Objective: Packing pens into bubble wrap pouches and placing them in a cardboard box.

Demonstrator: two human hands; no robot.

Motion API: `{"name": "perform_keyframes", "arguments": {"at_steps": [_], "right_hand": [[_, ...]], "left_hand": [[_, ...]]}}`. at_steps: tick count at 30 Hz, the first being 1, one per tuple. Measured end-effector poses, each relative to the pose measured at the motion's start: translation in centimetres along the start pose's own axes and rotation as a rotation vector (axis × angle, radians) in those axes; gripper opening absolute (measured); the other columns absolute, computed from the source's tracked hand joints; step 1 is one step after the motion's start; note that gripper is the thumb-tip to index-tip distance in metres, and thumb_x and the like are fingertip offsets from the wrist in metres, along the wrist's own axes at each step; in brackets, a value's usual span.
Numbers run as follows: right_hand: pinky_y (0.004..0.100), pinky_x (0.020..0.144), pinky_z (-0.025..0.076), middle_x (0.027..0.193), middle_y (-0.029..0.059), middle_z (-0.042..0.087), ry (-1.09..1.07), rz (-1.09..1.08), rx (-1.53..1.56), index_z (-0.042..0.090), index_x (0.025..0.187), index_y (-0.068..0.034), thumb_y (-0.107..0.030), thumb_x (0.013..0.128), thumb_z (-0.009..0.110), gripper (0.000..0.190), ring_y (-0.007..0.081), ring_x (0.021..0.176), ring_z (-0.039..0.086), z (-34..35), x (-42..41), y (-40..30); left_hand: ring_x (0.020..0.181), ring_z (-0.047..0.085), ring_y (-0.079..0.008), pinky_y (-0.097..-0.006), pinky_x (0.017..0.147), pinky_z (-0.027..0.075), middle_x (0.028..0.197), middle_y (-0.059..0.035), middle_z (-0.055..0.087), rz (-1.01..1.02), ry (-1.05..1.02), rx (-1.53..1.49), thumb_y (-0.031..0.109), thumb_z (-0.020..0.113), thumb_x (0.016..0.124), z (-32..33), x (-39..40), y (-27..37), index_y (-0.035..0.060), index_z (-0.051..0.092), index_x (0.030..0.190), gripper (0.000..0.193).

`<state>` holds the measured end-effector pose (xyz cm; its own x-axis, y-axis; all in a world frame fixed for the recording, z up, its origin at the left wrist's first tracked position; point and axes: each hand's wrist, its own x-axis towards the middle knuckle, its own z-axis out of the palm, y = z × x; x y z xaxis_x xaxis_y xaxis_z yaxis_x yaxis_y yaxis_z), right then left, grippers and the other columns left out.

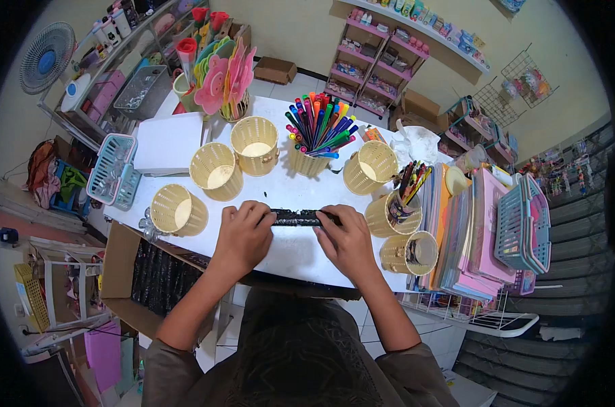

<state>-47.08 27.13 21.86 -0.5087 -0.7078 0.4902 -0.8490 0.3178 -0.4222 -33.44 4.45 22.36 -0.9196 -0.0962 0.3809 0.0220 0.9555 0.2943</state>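
A long, narrow bundle in shiny black plastic wrapping (296, 219) lies across the white table (292, 249) near its front edge. My left hand (244, 236) grips its left end, fingers curled over it. At the right end my right hand (345, 236) holds it between thumb and fingers. What the wrapping contains is hidden. Beyond it stands a cream woven plastic basket (307, 164) full of colourful felt-tip markers (320, 124). Cream baskets stand to the left, one of them (179, 209) near my left hand. On the right, another basket (393, 214) holds a cup of pens (406, 198).
A cardboard box (119, 264) with black-wrapped bundles sits below the table's left edge. Stacked folders and papers (460, 229) and a blue basket (523, 224) crowd the right side. White paper (169, 142) and a light-blue basket (113, 170) are at the left.
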Motion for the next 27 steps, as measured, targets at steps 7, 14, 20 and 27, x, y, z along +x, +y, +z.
{"name": "perform_keyframes", "arguments": {"at_steps": [7, 14, 20, 27], "right_hand": [[0.0426, 0.088, 0.053, 0.108, 0.0083, 0.072, -0.133, -0.031, -0.092, 0.081, 0.130, -0.008, -0.008, 0.093, 0.083, 0.037, 0.0279, 0.102, 0.067, -0.3, 0.6, 0.3], [0.0433, 0.089, 0.055, 0.112, 0.0090, 0.075, -0.059, -0.086, -0.094, 0.080, 0.129, -0.008, -0.005, 0.093, 0.081, 0.037, 0.0293, 0.101, 0.069, 0.2, 0.6, 0.9], [0.0462, 0.093, 0.056, 0.121, 0.0133, 0.071, -0.047, -0.053, -0.074, 0.075, 0.129, 0.001, -0.006, 0.096, 0.078, 0.034, 0.0323, 0.109, 0.068, 1.0, 1.2, -0.1], [0.0447, 0.096, 0.055, 0.116, 0.0136, 0.067, -0.230, -0.028, -0.120, 0.074, 0.133, 0.002, -0.009, 0.096, 0.078, 0.039, 0.0321, 0.110, 0.065, 0.5, 2.6, 0.4]], "left_hand": [[0.111, 0.066, -0.0229, -0.0417, 0.093, 0.047, 0.110, -0.0038, 0.067, 0.100, -0.133, 0.188, 0.010, 0.076, 0.089, 0.9, 0.3, -0.3, 0.0120, 0.075, 0.123, 0.034], [0.110, 0.066, -0.0230, -0.0413, 0.096, 0.050, 0.112, -0.0047, 0.067, 0.170, -0.039, 0.144, 0.009, 0.069, 0.093, 1.3, 0.7, -0.3, 0.0096, 0.075, 0.128, 0.035], [0.110, 0.066, -0.0220, -0.0395, 0.096, 0.051, 0.113, -0.0049, 0.067, 0.196, -0.100, 0.311, 0.012, 0.071, 0.097, 1.6, 0.9, 0.1, 0.0046, 0.074, 0.131, 0.035], [0.107, 0.065, -0.0224, -0.0396, 0.092, 0.050, 0.107, -0.0050, 0.066, 0.226, -0.049, 0.235, 0.026, 0.078, 0.100, 2.0, 2.0, -0.8, 0.0054, 0.074, 0.132, 0.039]]}}
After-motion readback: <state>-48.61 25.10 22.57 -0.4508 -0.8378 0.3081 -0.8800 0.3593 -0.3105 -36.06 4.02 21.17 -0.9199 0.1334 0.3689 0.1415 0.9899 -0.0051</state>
